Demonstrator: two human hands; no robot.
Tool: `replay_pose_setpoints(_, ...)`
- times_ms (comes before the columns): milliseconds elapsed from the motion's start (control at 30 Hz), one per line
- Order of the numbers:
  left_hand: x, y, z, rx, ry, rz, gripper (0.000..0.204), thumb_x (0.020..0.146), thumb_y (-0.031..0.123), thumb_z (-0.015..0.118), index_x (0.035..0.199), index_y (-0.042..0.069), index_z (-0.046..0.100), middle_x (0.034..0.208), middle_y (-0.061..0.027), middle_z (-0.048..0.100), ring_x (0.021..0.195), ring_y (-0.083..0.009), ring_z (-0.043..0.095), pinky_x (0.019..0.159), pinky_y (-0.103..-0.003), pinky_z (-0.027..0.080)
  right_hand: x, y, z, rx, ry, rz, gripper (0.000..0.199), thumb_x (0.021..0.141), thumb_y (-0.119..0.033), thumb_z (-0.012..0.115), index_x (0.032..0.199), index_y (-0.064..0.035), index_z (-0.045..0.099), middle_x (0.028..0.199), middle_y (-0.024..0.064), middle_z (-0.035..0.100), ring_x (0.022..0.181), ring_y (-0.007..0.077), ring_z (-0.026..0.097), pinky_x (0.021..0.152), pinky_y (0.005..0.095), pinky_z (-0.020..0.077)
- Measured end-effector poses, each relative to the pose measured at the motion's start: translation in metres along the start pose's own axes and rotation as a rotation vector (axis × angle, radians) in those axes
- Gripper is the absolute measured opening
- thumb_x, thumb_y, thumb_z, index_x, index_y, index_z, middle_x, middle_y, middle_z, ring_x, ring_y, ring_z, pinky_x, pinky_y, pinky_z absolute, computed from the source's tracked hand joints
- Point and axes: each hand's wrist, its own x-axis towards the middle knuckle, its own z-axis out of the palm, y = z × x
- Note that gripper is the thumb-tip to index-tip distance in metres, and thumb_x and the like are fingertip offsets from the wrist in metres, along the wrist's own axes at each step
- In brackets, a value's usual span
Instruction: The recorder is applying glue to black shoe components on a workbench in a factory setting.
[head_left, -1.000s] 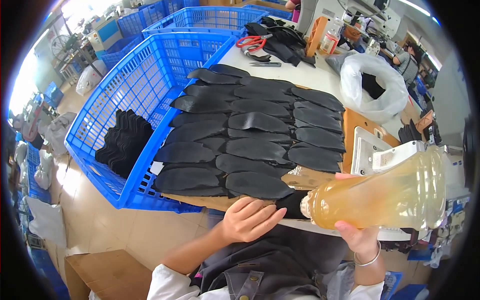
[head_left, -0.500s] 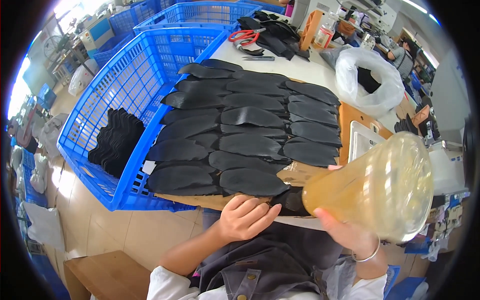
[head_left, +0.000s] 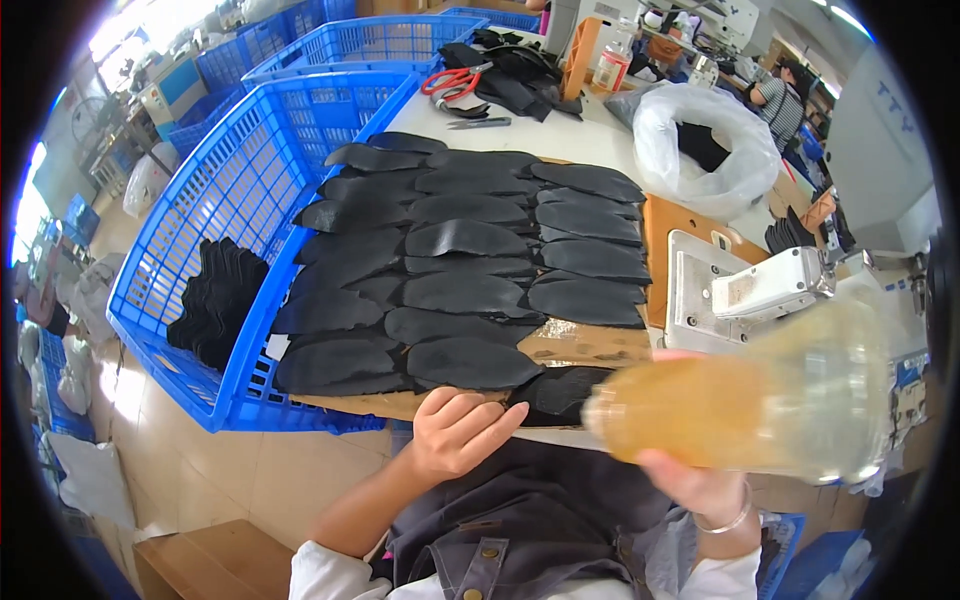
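Note:
My right hand [head_left: 700, 482] grips a clear, wide plastic bottle of amber liquid [head_left: 690, 412]. The bottle is tipped nearly on its side, smeared by motion, and hides most of those fingers. Its liquid end hangs over the right end of a dark, flat, curved piece [head_left: 560, 393] at the board's near edge. At that piece's left end, my left hand [head_left: 460, 432] is closed, its fingertips pinching the edge. Overlapping rows of similar black leaf-shaped pieces [head_left: 468, 293] cover the brown board [head_left: 590, 345], parts of which show bare and glossy.
A blue crate [head_left: 215, 190] with a stack of wavy black pieces [head_left: 215, 300] stands left. Beyond the board lie red-handled cutters [head_left: 455, 85] and black scraps [head_left: 515, 75]. A white plastic bag [head_left: 660, 150] and a white machine arm [head_left: 765, 285] are at right. A person works farther back.
The bottle has swung lower and closer to horizontal, uncovering the machine arm behind it. My left hand stays at the dark piece's edge. The whole view has shifted slightly.

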Motion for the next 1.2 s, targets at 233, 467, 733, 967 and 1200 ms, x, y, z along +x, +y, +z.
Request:
replay_pose_setpoints(233, -0.02, 0.001, 0.011, -0.035, -0.051, -0.046, 0.034, 0.06, 0.01, 0.064, 0.094, 0.01, 0.067, 0.071, 0.0047, 0.054, 0.061, -0.0097, 0.05, 0.059, -0.025, 0.037, 0.008, -0.024, 0.005, -0.883, -0.141, -0.198, 0.067, 0.073, -0.021, 0.074, 0.13, -0.0038, 0.043, 0.129, 0.0138, 0.047, 0.112, 0.0237, 0.052, 0.092, 0.0396, 0.044)
replay_pose_setpoints(467, 0.012, 0.01, -0.006, 0.069, -0.065, -0.042, 0.03, 0.06, 0.01, 0.067, 0.09, 0.011, 0.066, 0.076, 0.0035, 0.056, 0.065, -0.0112, 0.05, 0.063, -0.026, 0.037, -0.072, 0.035, -0.063, -1.066, 0.116, -0.06, 0.068, 0.077, -0.024, 0.07, 0.133, 0.0001, 0.04, 0.127, 0.0177, 0.049, 0.112, 0.0293, 0.053, 0.095, 0.0401, 0.0428)
replay_pose_setpoints(733, 0.064, 0.049, -0.007, -0.035, -0.145, -0.003, 0.019, 0.065, 0.011, 0.074, 0.081, 0.013, 0.064, 0.08, 0.0027, 0.056, 0.065, -0.0132, 0.046, 0.062, -0.029, 0.032, -0.094, 0.11, -0.075, 0.235, 0.818, -0.058, 0.064, 0.088, -0.039, 0.055, 0.136, -0.0032, 0.033, 0.132, 0.02, 0.044, 0.12, 0.0324, 0.046, 0.101, 0.0428, 0.0382)
replay_pose_setpoints(967, 0.105, 0.066, 0.026, -0.133, -0.527, -0.065, 0.019, 0.068, 0.018, 0.076, 0.08, 0.014, 0.062, 0.076, 0.0038, 0.05, 0.066, -0.0159, 0.044, 0.063, -0.03, 0.032, -0.08, 0.147, -0.059, 0.97, 0.964, -0.092, 0.054, 0.096, -0.041, 0.038, 0.135, -0.0044, 0.034, 0.134, 0.0212, 0.042, 0.125, 0.0305, 0.043, 0.103, 0.0441, 0.0366)
replay_pose_setpoints(1200, 0.119, 0.062, 0.032, -0.201, -0.603, -0.145, 0.014, 0.069, 0.016, 0.075, 0.073, 0.013, 0.062, 0.072, 0.0026, 0.052, 0.066, -0.0168, 0.048, 0.063, -0.031, 0.034, -0.082, 0.148, -0.064, 0.919, 0.796, -0.121, 0.055, 0.095, -0.041, 0.039, 0.135, -0.0031, 0.034, 0.133, 0.0216, 0.043, 0.126, 0.0321, 0.041, 0.104, 0.044, 0.0347)
